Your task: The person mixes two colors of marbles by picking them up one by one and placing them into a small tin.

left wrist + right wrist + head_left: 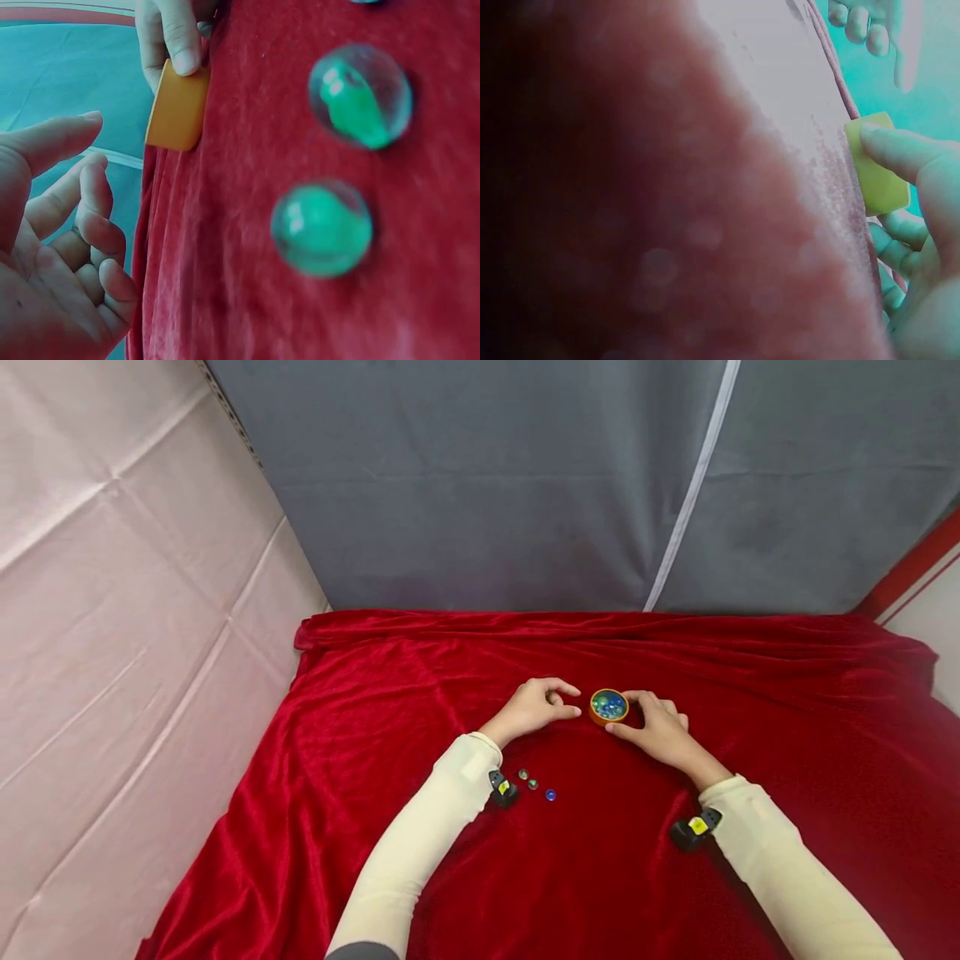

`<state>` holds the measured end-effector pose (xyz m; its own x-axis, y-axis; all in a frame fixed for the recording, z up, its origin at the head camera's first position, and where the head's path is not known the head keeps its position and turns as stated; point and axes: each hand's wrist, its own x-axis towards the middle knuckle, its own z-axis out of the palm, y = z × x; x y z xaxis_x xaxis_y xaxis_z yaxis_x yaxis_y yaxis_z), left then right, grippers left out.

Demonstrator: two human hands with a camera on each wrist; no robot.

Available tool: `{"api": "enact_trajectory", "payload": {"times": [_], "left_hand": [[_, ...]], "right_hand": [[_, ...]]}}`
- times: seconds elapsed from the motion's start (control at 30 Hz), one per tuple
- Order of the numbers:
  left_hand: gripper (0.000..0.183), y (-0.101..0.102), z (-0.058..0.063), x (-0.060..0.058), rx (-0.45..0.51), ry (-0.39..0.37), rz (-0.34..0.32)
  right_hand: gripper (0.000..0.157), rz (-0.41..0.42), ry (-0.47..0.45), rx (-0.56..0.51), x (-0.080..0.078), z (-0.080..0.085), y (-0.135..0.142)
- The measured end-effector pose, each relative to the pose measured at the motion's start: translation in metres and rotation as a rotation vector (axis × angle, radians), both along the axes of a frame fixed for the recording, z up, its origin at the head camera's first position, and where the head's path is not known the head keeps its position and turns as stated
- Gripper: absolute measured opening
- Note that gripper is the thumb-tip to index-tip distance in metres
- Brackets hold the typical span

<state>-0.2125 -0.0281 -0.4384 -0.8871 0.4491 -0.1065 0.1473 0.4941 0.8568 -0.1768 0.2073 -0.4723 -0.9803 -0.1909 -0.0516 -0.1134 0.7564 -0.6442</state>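
Note:
A small round orange container (177, 112) stands on the red cloth, with several blue and green marbles (609, 704) inside. My right hand (660, 729) holds its right side between thumb and fingers; the right wrist view shows the thumb (892, 148) against the wall. Just left of the container is my left hand (534, 706), thumb and forefinger apart, the other fingers loosely bent, nothing between them. Two clear marbles with green swirls, one farther (523, 773) and one nearer (532, 784), lie by the left wrist. A blue marble (551, 795) sits close to them.
Red velvet cloth (420, 760) covers the table, with a bunched fold (570, 627) along the back edge. A grey curtain (480, 493) hangs behind, and a pale wall covering (135, 610) stands at the left. Each sleeve carries a black wrist camera.

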Motion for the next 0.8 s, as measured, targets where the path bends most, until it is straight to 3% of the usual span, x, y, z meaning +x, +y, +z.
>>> {"api": "enact_trajectory", "payload": {"times": [0.3,0.8], "left_hand": [[0.028,-0.025,0.002,0.015,-0.016,0.013,-0.014],[0.025,-0.065,-0.007,0.045,-0.051,-0.008,-0.042]], "right_hand": [[0.066,0.002,-0.002,-0.004,0.001,0.001,0.001],[0.066,0.007,-0.004,-0.007,0.001,0.001,0.001]]}}
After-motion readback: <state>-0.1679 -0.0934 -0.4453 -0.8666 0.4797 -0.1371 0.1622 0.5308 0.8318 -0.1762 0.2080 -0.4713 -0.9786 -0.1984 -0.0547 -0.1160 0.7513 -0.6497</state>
